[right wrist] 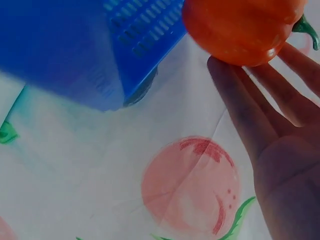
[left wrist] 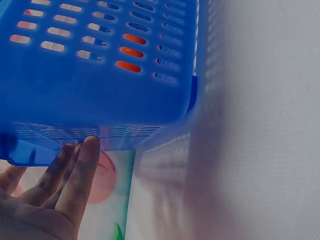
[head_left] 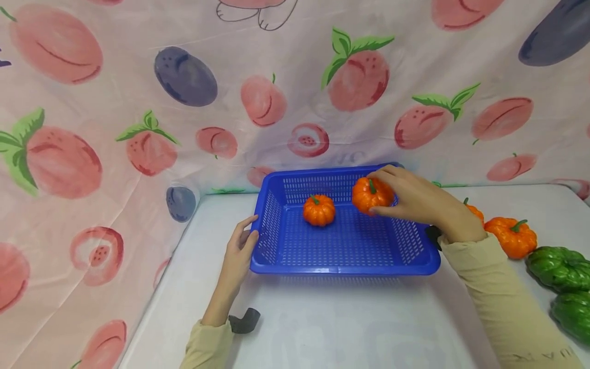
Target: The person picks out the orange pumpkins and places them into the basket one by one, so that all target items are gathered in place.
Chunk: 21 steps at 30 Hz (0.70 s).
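My right hand (head_left: 405,197) grips a small orange pumpkin (head_left: 371,196) with a green stem, holding it above the right part of a blue plastic basket (head_left: 341,270). In the right wrist view, the fingers (right wrist: 240,107) lie against the pumpkin (right wrist: 240,30). A second, smaller orange pumpkin (head_left: 319,211) sits inside the basket, left of centre. At the basket's left side, my left hand (head_left: 239,246) touches the rim. The left wrist view shows its fairly straight fingers (left wrist: 80,175) against the basket's outer wall (left wrist: 100,95).
Right of the basket lie an orange pumpkin (head_left: 511,238), another partly hidden behind the right forearm (head_left: 475,211), and green pumpkins (head_left: 560,267) at the table's right edge. A fruit-print cloth (head_left: 286,46) hangs behind the white table (head_left: 322,323).
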{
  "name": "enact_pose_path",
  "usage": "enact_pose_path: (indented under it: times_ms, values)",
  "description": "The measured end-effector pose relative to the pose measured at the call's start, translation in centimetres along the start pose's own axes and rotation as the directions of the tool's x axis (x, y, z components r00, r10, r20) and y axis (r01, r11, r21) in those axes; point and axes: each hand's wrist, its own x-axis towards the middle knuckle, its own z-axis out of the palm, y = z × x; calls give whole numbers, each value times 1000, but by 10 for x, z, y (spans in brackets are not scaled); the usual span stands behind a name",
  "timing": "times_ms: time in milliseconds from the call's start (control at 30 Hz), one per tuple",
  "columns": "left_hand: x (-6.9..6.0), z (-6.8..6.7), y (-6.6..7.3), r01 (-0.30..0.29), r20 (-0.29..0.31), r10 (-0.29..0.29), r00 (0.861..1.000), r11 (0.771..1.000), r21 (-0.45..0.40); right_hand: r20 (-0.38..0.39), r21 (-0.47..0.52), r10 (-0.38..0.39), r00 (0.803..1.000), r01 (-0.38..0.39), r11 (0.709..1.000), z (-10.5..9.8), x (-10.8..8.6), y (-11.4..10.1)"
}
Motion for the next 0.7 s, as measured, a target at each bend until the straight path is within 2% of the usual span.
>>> enact_pose_path:
  times_ms: [367, 700]
  values:
    - [0, 0, 2, 3, 11, -3, 1000, 1000, -6, 33, -4, 1, 999, -1, 1000, 3, 13, -2]
    - [0, 0, 1, 5, 10, -5, 1000, 1000, -4, 85, 39, -22, 996, 19, 999, 13, 23, -2]
